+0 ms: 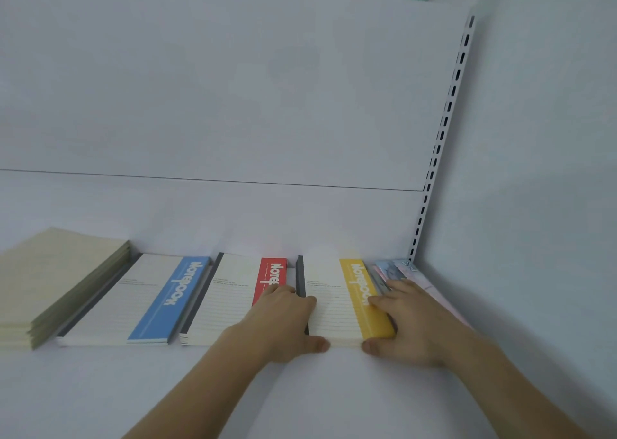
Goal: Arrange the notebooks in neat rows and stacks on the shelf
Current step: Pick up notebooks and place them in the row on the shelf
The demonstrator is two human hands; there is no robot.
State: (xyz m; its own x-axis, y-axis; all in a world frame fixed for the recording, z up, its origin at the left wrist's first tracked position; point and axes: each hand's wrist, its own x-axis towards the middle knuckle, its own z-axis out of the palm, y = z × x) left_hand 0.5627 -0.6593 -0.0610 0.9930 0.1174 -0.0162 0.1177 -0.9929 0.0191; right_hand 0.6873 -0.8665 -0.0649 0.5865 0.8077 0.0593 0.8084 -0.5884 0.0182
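1. Yellow-striped notebook stack (344, 300) sits clamped between my two hands on the white shelf (300, 398), close to the shelf's right corner.
2. My left hand (283, 321) presses the stack's left edge, fingers curled against it and thumb on the front edge.
3. My right hand (410, 325) mirrors it, fingers lying over the yellow stripe and thumb on the front edge, so both hands grip the same stack.
4. Just left of my grip lies a red-striped notebook stack (240, 300), partly under my left hand. Further left is a blue-striped notebook stack (133, 300), then a pile of plain beige notebooks (56, 281).
5. Just right of my grip, under my right hand, lies a pastel notebook pile (397, 271) against the side wall (534, 171).
6. I judge the stack is being squared into the row.
7. Risks, as I judge them: uneven squeezing could make the upper notebooks slide and fan out; pushing sideways could knock the red-striped stack askew, since my left hand overlaps it; my right hand could drag the pastel pile out of line.
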